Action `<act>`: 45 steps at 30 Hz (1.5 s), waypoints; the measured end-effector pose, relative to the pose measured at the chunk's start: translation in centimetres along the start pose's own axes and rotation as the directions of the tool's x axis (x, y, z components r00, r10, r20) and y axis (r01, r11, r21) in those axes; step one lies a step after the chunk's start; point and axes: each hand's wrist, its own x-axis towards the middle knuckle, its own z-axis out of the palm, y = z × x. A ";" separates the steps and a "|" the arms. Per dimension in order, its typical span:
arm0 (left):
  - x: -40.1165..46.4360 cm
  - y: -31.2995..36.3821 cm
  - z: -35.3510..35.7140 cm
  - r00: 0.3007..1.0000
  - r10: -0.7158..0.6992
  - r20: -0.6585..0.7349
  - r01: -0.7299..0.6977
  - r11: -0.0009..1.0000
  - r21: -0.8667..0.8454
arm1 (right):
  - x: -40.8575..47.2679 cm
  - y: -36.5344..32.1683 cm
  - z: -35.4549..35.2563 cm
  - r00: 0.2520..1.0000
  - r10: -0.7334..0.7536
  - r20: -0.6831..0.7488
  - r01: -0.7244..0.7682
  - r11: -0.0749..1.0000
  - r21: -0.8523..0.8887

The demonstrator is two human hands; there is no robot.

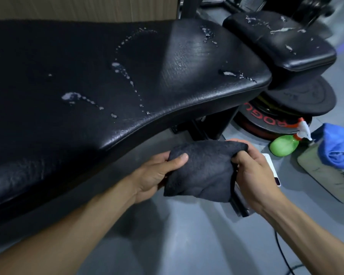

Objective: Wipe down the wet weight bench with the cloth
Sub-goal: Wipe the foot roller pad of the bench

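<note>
Forearms enter from the lower edge; both hands are clamped on the same dark cloth (202,171). Left hand (157,173) pinches the cloth's left corner, thumb on top. Right hand (254,171) bunches the upper right corner in a closed fist. Cloth hangs slack between them, in the air over the floor (187,245), just below the near edge of the weight bench (187,76) and not touching it.

Surface state: black padding carries arcs and beads of liquid across the middle, with further drops toward the right end. The separate smaller pad (282,42) beyond it is streaked too. No wiped track is evident, so wiping judged not yet begun.

Step in hand, as judged: readying the cloth for the first pass.

Notes for doing it well:
- Fold to a flat pad, not a wad, for full contact.
- Press flat and draw along the length in overlapping strokes.
- Work from the far side toward the near edge, so liquid is not pushed to the floor.
- Refold to a dry face once soaked.

Green spray bottle (284,145) lies on the floor at right, untouched.
</note>
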 end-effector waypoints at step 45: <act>-18.7 25.3 25.6 0.741 0.649 0.173 -0.654 0.638 0.407 | -17.4 -29.8 -5.8 0.928 -0.211 0.308 0.153 0.967 0.203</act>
